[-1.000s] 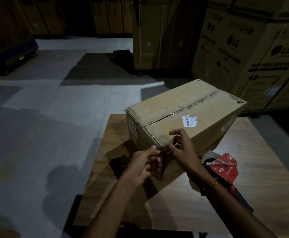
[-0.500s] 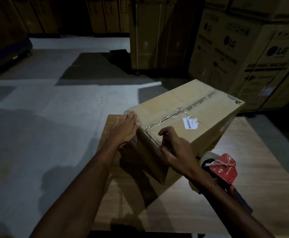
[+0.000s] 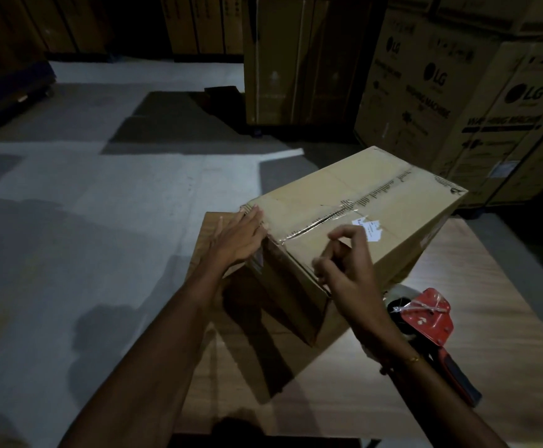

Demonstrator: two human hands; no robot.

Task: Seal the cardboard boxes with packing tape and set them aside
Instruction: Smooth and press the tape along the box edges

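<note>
A brown cardboard box stands on a wooden table, its top seam covered with shiny clear tape and a white label beside the seam. My left hand lies flat with straight fingers on the box's near left top corner. My right hand hovers over the near top edge with fingers curled; nothing shows between them. A red tape dispenser lies on the table just right of my right wrist, its dark handle pointing toward me.
Tall printed appliance cartons are stacked close behind the table on the right, with more cartons at the back. Grey concrete floor spreads to the left. The table's left edge runs just beside my left hand.
My left hand went from the box's near edge to its left top corner and stays flat there. My right hand lifted slightly off the near edge, its fingers curling.
</note>
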